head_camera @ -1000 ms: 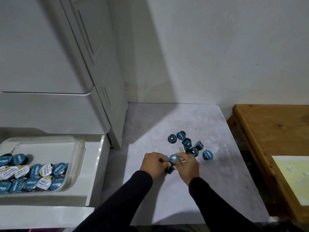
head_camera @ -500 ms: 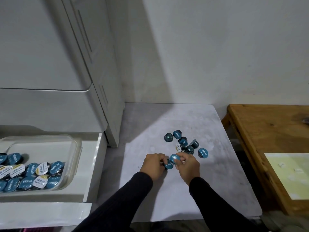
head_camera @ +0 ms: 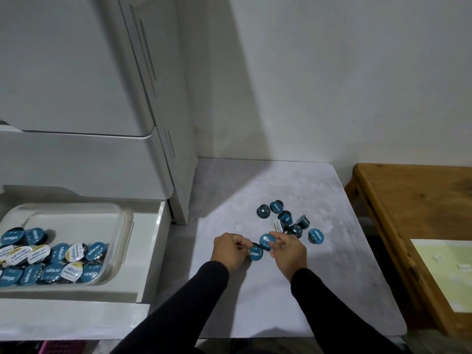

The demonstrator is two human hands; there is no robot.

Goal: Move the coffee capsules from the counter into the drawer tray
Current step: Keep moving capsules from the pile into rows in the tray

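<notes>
— What has each grip got?
— The left hand (head_camera: 231, 250) pinches a blue coffee capsule (head_camera: 256, 252); the right hand (head_camera: 287, 251) pinches a second blue capsule (head_camera: 265, 241), the two touching, mid-desk.
— And the rest?
— A loose cluster of capsules (head_camera: 288, 221) lies just beyond the right hand on the grey desk (head_camera: 255, 302). Well left, the clear tray (head_camera: 122, 226) in the open white drawer (head_camera: 150, 251) holds many capsules (head_camera: 51, 261).
</notes>
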